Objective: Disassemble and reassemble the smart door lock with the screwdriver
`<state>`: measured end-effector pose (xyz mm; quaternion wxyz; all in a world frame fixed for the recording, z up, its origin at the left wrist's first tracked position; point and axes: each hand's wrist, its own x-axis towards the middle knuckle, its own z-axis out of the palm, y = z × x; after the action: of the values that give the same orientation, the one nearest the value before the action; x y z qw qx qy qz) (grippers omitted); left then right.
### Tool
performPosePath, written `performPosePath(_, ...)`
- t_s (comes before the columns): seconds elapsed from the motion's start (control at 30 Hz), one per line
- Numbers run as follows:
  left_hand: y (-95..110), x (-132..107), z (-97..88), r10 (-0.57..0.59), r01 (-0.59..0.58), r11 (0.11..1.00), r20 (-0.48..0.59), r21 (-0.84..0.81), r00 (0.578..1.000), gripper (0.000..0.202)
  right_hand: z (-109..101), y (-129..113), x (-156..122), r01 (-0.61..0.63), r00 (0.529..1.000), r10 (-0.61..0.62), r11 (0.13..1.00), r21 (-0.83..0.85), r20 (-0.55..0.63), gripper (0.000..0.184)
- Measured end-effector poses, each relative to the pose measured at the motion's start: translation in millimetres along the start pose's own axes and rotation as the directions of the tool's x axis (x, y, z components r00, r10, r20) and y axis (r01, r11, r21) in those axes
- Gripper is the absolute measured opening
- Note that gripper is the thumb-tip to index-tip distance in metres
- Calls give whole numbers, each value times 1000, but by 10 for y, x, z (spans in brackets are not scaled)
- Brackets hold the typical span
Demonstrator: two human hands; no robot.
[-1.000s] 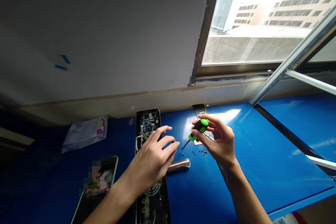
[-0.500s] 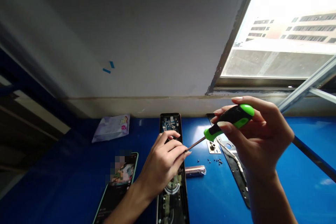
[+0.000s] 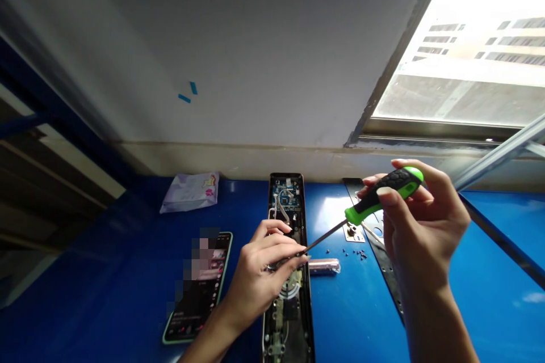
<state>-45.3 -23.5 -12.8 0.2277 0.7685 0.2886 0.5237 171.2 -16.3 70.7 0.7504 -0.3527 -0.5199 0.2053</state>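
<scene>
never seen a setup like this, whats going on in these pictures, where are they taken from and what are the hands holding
There is no robot here: these are a person's two bare hands, seen from one camera worn on the head, looking forward and down. The right hand holds a green-and-black screwdriver. The left hand has its fingertips at the tool's tip, above a long open casing; whether they pinch something small is unclear. On the blue surface also lie a phone, a purple packet, a shiny cylinder and tiny dark screws.
</scene>
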Motion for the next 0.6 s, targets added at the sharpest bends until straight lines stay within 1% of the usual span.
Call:
performPosePath(0.13, 6, -31, 15, 9, -9, 1000, -34, 0, 999, 12, -36, 47, -56, -88, 993, 87, 996, -1, -77, 39)
performPosePath(0.2, 20, -40, 18, 0, 1, 1000, -53, 16, 999, 12, -42, 57, -87, -103, 990, 102, 995, -1, -102, 38)
performPosePath(0.27, 46, -54, 21, -13, 15, 999, -55, 39, 998, 11, -46, 51, -127, -62, 993, 62, 998, 1, -96, 40)
performPosePath(0.4, 107, -115, 42, -8, 14, 991, -47, 131, 999, 9, -78, -1, -228, 97, 994, -99, 994, -47, -50, 49)
performPosePath(0.43, 116, -135, 52, -11, 19, 988, -53, 152, 999, 9, -89, -16, -252, 111, 993, -113, 992, -58, -31, 48)
performPosePath(0.5, 120, -170, 74, -24, 38, 982, -79, 183, 997, 10, -109, -43, -291, 79, 996, -76, 995, -58, 51, 52)
performPosePath(0.6, 102, -189, 97, -20, 45, 971, -111, 235, 994, 10, -113, -71, -316, -1, 976, 10, 999, -40, 219, 70)
